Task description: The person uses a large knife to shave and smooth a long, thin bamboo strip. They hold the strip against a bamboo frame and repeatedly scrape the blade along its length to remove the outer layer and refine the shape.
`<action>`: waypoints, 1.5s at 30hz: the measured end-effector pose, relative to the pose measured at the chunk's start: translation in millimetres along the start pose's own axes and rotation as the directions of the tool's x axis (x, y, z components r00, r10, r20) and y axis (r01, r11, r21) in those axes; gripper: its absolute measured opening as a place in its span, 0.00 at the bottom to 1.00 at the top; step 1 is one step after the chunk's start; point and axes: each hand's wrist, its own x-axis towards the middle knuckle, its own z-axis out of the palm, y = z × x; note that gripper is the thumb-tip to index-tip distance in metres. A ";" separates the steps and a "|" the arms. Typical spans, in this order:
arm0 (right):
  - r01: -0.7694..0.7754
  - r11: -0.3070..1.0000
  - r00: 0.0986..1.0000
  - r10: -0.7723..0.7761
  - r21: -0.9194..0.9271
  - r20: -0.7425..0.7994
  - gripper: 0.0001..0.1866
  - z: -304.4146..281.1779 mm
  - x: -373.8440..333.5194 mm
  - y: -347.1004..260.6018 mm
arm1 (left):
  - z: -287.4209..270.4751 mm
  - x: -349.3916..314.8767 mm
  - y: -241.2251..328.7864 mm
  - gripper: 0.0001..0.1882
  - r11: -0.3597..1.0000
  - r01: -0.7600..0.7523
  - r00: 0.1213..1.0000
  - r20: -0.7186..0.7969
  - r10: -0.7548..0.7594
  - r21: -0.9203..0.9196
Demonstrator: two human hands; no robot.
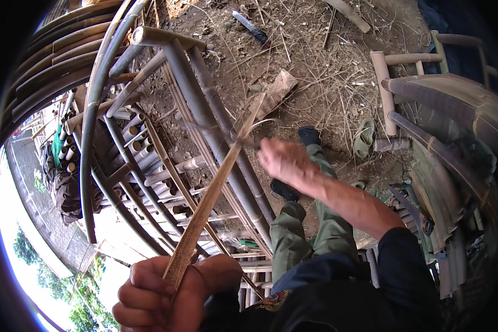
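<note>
My left hand (149, 296) is closed around the near end of a long, flat bamboo strip (209, 200). The strip slants up and away from me to a pointed far end. My right hand (286, 164), smeared by motion, is a fist just right of the strip's far part. From it a dark, blurred knife (250, 143) reaches left across the strip; its handle is hidden in the fist. Beside the blade a thin pale shaving (266, 122) curls away from the strip.
Bamboo poles form a frame (191, 83) on my left, with cut tubes (135, 146) stacked beyond. A bamboo chair (426, 83) stands right. On the littered ground lie a wood block (276, 94), a large blade (249, 25) and a clog (364, 138). A saw (414, 209) is at right.
</note>
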 end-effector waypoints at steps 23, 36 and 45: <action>-0.216 0.932 0.967 0.246 0.291 -0.071 0.18 -5.1 -33.1 -10.2 | -16.9 15.6 15.8 0.23 0.932 0.300 0.926 -0.297 -0.233 0.202; -0.149 0.945 0.982 0.177 0.291 -0.069 0.07 7.7 -12.0 6.2 | -24.5 -15.1 -8.7 0.20 0.992 0.123 0.992 -0.040 -0.124 -0.013; -0.026 0.910 0.977 0.110 0.415 -0.181 0.07 -1.1 -17.9 -36.0 | -29.0 -15.7 -5.2 0.18 0.983 0.175 0.984 -0.046 -0.172 0.065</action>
